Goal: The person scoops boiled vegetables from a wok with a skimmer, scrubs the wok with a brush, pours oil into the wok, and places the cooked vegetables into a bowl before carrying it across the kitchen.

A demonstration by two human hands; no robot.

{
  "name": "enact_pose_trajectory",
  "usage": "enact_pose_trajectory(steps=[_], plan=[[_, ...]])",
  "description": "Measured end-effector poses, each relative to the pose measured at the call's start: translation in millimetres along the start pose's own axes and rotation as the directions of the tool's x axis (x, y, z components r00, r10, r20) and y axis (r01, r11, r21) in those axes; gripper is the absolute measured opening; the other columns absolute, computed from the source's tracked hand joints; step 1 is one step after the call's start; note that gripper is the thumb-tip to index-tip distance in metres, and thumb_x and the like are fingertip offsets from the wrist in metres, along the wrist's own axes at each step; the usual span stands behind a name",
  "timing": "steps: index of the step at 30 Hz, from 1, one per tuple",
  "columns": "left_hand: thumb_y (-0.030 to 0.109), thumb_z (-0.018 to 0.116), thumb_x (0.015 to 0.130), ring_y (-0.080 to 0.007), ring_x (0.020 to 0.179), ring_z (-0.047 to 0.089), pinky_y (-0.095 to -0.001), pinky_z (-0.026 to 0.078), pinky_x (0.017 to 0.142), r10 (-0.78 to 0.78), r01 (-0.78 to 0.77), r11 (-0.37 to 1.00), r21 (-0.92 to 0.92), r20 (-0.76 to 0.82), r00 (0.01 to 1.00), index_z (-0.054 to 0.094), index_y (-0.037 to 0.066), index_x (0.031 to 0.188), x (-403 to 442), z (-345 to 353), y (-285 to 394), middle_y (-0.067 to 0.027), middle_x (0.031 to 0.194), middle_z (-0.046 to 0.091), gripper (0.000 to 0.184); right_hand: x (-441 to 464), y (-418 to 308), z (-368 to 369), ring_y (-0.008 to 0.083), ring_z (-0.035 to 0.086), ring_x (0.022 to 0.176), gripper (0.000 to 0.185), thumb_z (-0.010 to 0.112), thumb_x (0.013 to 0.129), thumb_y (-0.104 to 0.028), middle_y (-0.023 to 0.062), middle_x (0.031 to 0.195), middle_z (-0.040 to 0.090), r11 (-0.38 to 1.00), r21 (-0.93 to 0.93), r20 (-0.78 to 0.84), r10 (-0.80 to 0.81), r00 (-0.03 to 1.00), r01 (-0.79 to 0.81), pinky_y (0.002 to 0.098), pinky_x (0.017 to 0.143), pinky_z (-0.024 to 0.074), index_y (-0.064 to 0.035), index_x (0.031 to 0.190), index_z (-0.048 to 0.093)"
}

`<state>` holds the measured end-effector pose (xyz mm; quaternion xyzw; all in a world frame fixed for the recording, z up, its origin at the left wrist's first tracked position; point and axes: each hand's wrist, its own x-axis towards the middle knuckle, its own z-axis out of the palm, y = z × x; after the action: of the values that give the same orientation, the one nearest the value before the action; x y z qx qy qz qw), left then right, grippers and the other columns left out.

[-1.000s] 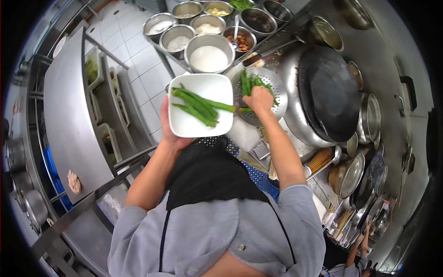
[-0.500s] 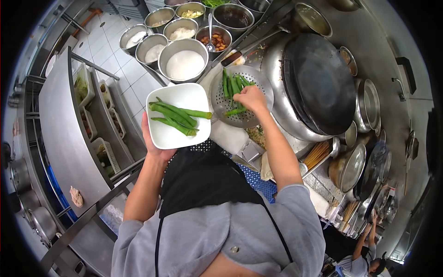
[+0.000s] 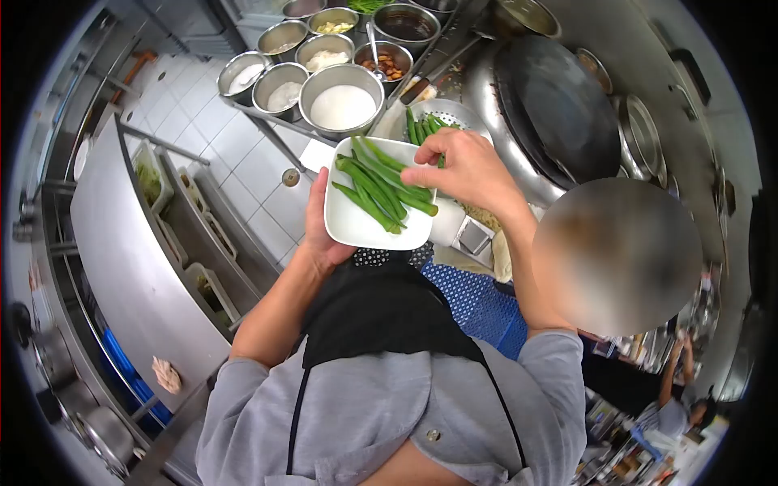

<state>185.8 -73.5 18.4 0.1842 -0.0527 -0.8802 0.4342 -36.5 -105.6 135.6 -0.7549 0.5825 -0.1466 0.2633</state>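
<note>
My left hand point(image 3: 322, 227) holds a square white dish point(image 3: 356, 233) from its left side, thumb along the rim. Several long green okra pods point(image 3: 377, 194) lie in the dish. Above its right edge is my right hand point(image 3: 462, 166), fingers bent and pinched at the end of a green pod in the dish. Behind the right hand, partly covered by it, a perforated metal strainer point(image 3: 474, 121) holds more green pods.
Metal bowls of seasonings, one with white powder point(image 3: 342, 105), stand beyond the dish. A large dark wok point(image 3: 559, 105) is at the right. A steel counter point(image 3: 134, 259) stands left. Another person point(image 3: 668, 417) is at lower right, near a blurred round patch.
My right hand has moved from the strainer to the dish's right edge. More pods lie in the dish. The view has shifted, and a blurred patch now covers part of the right side.
</note>
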Motion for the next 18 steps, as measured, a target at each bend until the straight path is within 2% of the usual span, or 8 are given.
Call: enact_pose_trajectory(steps=[3, 4, 7, 8, 11, 12, 16, 18], plan=[[0.063, 0.041, 0.096, -0.0335, 0.124, 0.054, -0.0502, 0.045, 0.105, -0.092, 0.091, 0.993, 0.07, 0.022, 0.995, 0.044, 0.008, 0.143, -8, 4, 3, -0.015, 0.138, 0.053, 0.072, -22, 9, 19, 0.0256, 0.065, 0.071, 0.032, 0.076, 0.077, -0.03, 0.0137, 0.081, 0.069, 0.995, -0.007, -0.276, 0.089, 0.957, -0.095, 0.0384, 0.067, 0.0506, -0.0007, 0.085, 0.069], [0.063, 0.041, 0.096, -0.0333, 0.125, 0.054, -0.0499, 0.045, 0.105, -0.134, 0.13, 0.988, 0.083, 0.039, 0.99, 0.044, 0.009, 0.143, -10, 5, 3, -0.0149, 0.139, 0.053, 0.073, -33, 6, 18, 0.0239, 0.064, 0.066, 0.026, 0.074, 0.08, -0.025, 0.0117, 0.075, 0.068, 0.984, 0.053, -0.191, 0.176, 0.966, -0.169, 0.0369, 0.065, 0.0502, -0.0011, 0.088, 0.069], [0.062, 0.04, 0.097, -0.0316, 0.125, 0.054, -0.0485, 0.044, 0.106, -0.251, 0.242, 0.96, 0.138, 0.052, 0.967, 0.043, 0.007, 0.144, -13, 10, -1, -0.0152, 0.14, 0.052, 0.072, -71, 16, 35, 0.0218, 0.061, 0.061, 0.022, 0.074, 0.08, -0.022, 0.0088, 0.07, 0.066, 0.927, 0.232, -0.22, 0.347, 0.912, -0.296, 0.0355, 0.062, 0.0494, -0.0016, 0.087, 0.069], [0.061, 0.04, 0.097, -0.031, 0.125, 0.053, -0.048, 0.044, 0.106, -0.291, 0.28, 0.947, 0.158, 0.05, 0.955, 0.043, 0.007, 0.144, -13, 11, -6, -0.0155, 0.14, 0.052, 0.072, -86, 15, 40, 0.0257, 0.062, 0.059, 0.018, 0.074, 0.079, -0.017, 0.0114, 0.07, 0.066, 0.914, 0.271, -0.275, 0.374, 0.886, -0.302, 0.0373, 0.061, 0.0497, -0.0017, 0.086, 0.069], [0.06, 0.041, 0.097, -0.0298, 0.126, 0.053, -0.0468, 0.044, 0.106, -0.438, 0.419, 0.888, 0.19, 0.072, 0.896, 0.043, 0.007, 0.143, -10, 16, -30, -0.0147, 0.139, 0.052, 0.07, -132, 7, 55, 0.0306, 0.065, 0.064, 0.017, 0.073, 0.079, -0.016, 0.0151, 0.072, 0.067, 0.927, 0.041, -0.506, 0.342, 0.792, -0.373, 0.0396, 0.062, 0.0509, -0.0015, 0.086, 0.068], [0.059, 0.041, 0.097, -0.0298, 0.126, 0.053, -0.0467, 0.044, 0.106, -0.472, 0.45, 0.868, 0.208, 0.067, 0.879, 0.044, 0.007, 0.143, -9, 17, -40, -0.0143, 0.139, 0.053, 0.07, -147, 9, 61, 0.0347, 0.066, 0.068, 0.016, 0.072, 0.078, -0.014, 0.0183, 0.074, 0.066, 0.911, 0.007, -0.562, 0.345, 0.751, -0.413, 0.0426, 0.064, 0.0515, -0.0008, 0.084, 0.066], [0.058, 0.042, 0.096, -0.03, 0.125, 0.053, -0.0472, 0.043, 0.106, -0.593, 0.562, 0.777, 0.284, 0.029, 0.805, 0.046, 0.008, 0.141, -12, 29, -85, -0.0127, 0.138, 0.054, 0.067, -210, 6, 70, 0.0364, 0.066, 0.07, 0.013, 0.07, 0.079, -0.012, 0.0186, 0.073, 0.066, 0.818, 0.046, -0.65, 0.461, 0.604, -0.574, 0.0458, 0.065, 0.0512, -0.0012, 0.08, 0.063], [0.057, 0.042, 0.096, -0.0306, 0.125, 0.053, -0.0483, 0.042, 0.107, -0.642, 0.61, 0.723, 0.324, -0.009, 0.767, 0.046, 0.01, 0.141, -16, 36, -108, -0.0115, 0.138, 0.054, 0.066, -241, 2, 73, 0.039, 0.066, 0.072, 0.013, 0.069, 0.079, -0.011, 0.0194, 0.075, 0.066, 0.793, 0.061, -0.713, 0.46, 0.529, -0.607, 0.0476, 0.066, 0.0518, -0.0009, 0.082, 0.061]])
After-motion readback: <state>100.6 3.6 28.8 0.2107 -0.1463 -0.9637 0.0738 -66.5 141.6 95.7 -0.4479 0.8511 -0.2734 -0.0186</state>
